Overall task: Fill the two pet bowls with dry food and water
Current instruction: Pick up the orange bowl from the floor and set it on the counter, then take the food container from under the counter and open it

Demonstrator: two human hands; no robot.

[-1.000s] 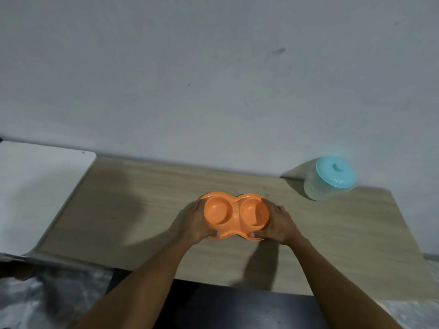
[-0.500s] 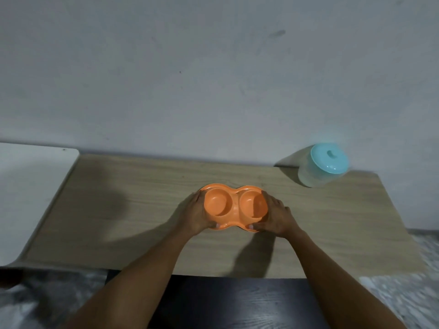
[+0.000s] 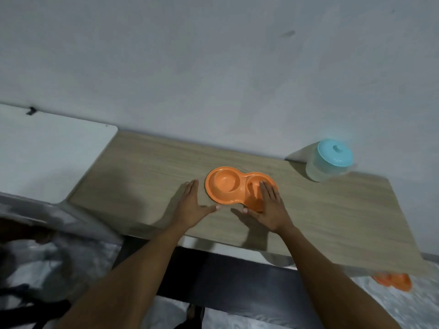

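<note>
Two orange wells joined in one dish (image 3: pixel 224 185) sit empty at the centre of the frame, flat on the table (image 3: pixel 142 176). The dish's long axis runs left to right and dips a little toward the right. Neither hand grips anything. The left hand (image 3: pixel 192 206) lies just beside the dish's left end, fingers straight and together, thumb spread toward the near rim. The right hand (image 3: pixel 269 207) is likewise flat and wide, its straight fingers reaching over the right well. Whether they touch the plastic or hover above it I cannot tell. The dish seems placed, so the filling has not begun, and the coming move is probably a reach for a supply. The only container in view is the jar (image 3: pixel 318 173) with a teal lid (image 3: pixel 335 154), upright against the wall in the upper right of the frame and well apart from the dish. It lies up and to the right of the right hand, which is clearly the nearer one; the left hand would have to cross over the dish to get there. The jar's wall is cloudy, and I cannot tell what it holds. A white surface (image 3: pixel 47 157) adjoins the table at the left. A blurred orange object (image 3: pixel 393 282) shows below the table's edge at the lower right.
</note>
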